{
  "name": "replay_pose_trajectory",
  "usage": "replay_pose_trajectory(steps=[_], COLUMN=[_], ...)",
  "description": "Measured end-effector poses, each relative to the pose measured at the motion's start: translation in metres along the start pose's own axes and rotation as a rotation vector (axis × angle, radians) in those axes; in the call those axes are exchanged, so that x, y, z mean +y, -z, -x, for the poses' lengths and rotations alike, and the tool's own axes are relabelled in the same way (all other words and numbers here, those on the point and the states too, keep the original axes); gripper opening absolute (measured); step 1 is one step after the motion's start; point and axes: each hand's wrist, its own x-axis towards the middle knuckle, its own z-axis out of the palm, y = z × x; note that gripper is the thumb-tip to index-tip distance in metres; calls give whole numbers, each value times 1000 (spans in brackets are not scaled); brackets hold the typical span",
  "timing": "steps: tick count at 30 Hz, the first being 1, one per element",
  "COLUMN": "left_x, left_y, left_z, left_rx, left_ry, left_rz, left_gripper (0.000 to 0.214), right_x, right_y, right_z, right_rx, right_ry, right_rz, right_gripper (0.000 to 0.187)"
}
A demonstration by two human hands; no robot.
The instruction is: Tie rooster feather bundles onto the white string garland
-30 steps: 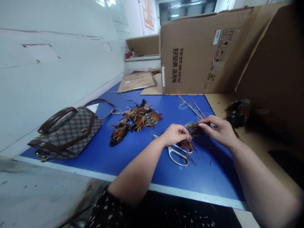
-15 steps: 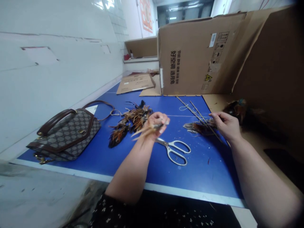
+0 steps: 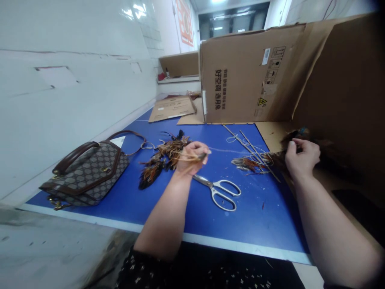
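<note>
My left hand (image 3: pixel 191 154) is closed around a small bunch of feathers (image 3: pixel 197 158), pale thin ends poking out toward the left. From it a thin string (image 3: pixel 230 151) runs taut to my right hand (image 3: pixel 302 158), which pinches its other end near the cardboard. Scissors (image 3: pixel 212 184) lie just below the left hand, blades partly hidden by the wrist. A heap of brown and black feathers (image 3: pixel 168 154) rests behind the left hand. Between the hands lie another feather bundle (image 3: pixel 251 163) and two thin sticks (image 3: pixel 237 136) with loose string loops.
A patterned handbag (image 3: pixel 90 172) with a brown strap sits at the left of the blue table (image 3: pixel 255 224). A large cardboard box (image 3: pixel 240 80) stands at the back, and flat cardboard (image 3: pixel 171 108) lies beside it. More dark feathers (image 3: pixel 296 134) are at the right.
My right hand has moved right and slightly up, drawing the string out to a long line. The left hand has shifted a little left, still holding the feathers.
</note>
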Motion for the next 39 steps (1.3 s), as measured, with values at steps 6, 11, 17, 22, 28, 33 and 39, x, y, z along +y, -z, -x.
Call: replay_pose_trajectory(steps=[6,11,17,22,28,33,39], left_x=[-44,-58,-59,-58,-60,-63,-62], left_y=[-26,-34,-38,-39,-37,-39,-38], left_z=[4,6,8,8,7,8,8], left_rx=[-6,30,40,6,-15,-21,32], left_ry=[121,66,139,170,205,254,300], left_rz=[-387,-474,-375,-336,-328,-332,-299], left_gripper=[34,32,33,34,37,39,38], right_x=[-89,-129,-117,-114,-113,-115,-119], right_y=[13,14,-2,2,12,9,8], right_z=[50,88,100,95,80,83,87], right_rx=[-343,-676,-762,-832,-737,-720,-747], right_ry=[281,200,322,362,237,313,396], right_rz=[-442,-540,-491,-537,-587,-599,-588], right_gripper=[13,23,16,9,11,14,17])
